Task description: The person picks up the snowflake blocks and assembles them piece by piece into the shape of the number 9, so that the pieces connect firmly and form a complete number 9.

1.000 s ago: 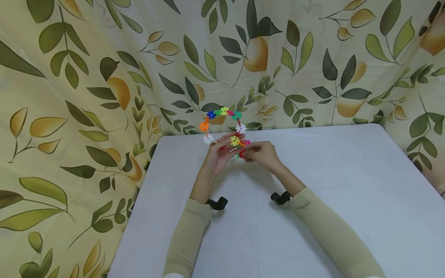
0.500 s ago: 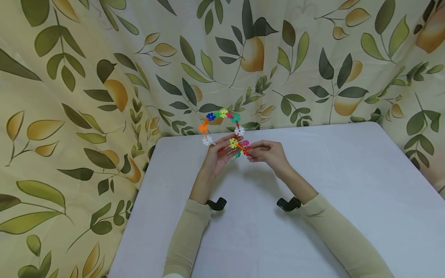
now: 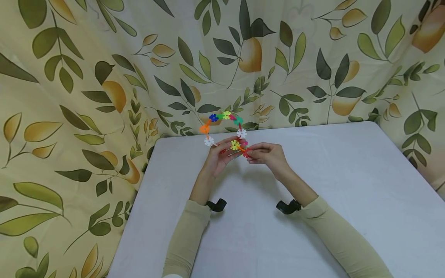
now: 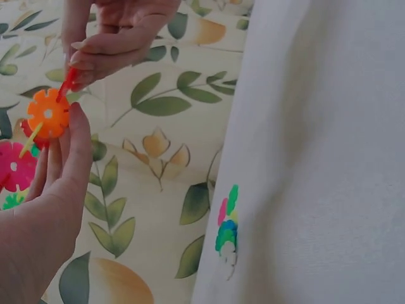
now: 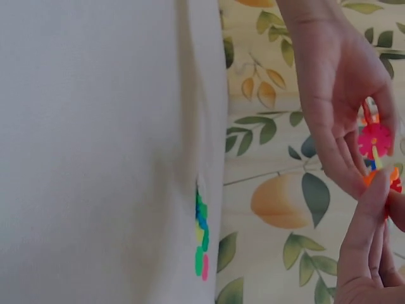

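A ring of linked plastic snowflake discs [image 3: 226, 115] in several colours stands up above my left hand [image 3: 219, 160], which holds its lower part with fingers spread behind it. An orange disc [image 4: 49, 113] sits at that hand's fingertips in the left wrist view, beside a pink disc [image 4: 14, 166]. With thumb and fingers my right hand [image 3: 269, 157] pinches a red disc [image 4: 68, 84], which meets the orange one's edge. The right wrist view shows both hands close together, with the pink disc [image 5: 374, 140] framed by the left hand; the fingers hide part of the ring.
Several loose discs [image 4: 226, 235] in green, pink, blue, yellow and white lie near the far edge of the white table [image 3: 333, 173], mostly behind the hands in the head view. A leaf-patterned curtain [image 3: 222, 50] hangs behind and to the left.
My right hand has shifted a little to the right, and the red disc in its fingers shows more plainly. The left hand keeps its hold on the ring, almost still.
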Motion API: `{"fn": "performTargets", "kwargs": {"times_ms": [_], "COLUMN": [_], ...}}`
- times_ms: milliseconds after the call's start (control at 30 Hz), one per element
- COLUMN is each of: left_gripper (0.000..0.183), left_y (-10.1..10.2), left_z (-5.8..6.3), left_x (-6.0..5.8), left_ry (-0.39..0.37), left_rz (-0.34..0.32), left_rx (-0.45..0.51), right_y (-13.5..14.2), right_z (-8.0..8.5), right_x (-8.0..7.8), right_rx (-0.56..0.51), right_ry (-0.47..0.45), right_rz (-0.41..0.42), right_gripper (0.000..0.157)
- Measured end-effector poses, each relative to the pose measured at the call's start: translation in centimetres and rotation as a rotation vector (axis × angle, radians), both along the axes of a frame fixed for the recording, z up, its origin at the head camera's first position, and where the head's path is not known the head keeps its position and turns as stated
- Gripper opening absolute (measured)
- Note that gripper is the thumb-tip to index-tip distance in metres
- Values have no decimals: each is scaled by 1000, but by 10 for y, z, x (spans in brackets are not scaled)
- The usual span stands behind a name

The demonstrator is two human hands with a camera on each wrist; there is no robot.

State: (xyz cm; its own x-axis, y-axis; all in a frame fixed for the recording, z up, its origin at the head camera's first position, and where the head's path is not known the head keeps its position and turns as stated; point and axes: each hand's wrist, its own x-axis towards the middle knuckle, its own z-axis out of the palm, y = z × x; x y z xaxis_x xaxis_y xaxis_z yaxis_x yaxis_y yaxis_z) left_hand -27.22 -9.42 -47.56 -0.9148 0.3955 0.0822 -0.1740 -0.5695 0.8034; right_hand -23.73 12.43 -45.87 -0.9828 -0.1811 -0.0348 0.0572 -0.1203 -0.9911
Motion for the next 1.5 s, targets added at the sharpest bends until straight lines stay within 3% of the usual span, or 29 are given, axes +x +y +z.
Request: {"fn": "performTargets", "kwargs": {"times_ms": [200,500,800,1133,1367,1500], "left_gripper": [40,40,39,39,39,39], "left_y": [6,13,8,6,5,4], "left_z": [-6,-9,-3,-2,-3,-3], "left_x": [2,5,4,3,2,2], "left_ry": [48,26,33,31,4,-6], "left_rz": [5,-29,14,8,11,19], "left_rx": [-25,-2,46,50,57,51], "right_y": [1,1,-5,-5,1,6], "right_z": [-1,-5,-4,-6,-7,-12], "right_x": [0,1,-3,-4,-6,-14], "right_rx": [3,-63,-72,-73,5,55], "right_ry": [-47,-57,-4,2,29,13], "right_rz": [-43,-84,-26,36,63,28], "right_gripper": [36,34,33,34,31,43]}}
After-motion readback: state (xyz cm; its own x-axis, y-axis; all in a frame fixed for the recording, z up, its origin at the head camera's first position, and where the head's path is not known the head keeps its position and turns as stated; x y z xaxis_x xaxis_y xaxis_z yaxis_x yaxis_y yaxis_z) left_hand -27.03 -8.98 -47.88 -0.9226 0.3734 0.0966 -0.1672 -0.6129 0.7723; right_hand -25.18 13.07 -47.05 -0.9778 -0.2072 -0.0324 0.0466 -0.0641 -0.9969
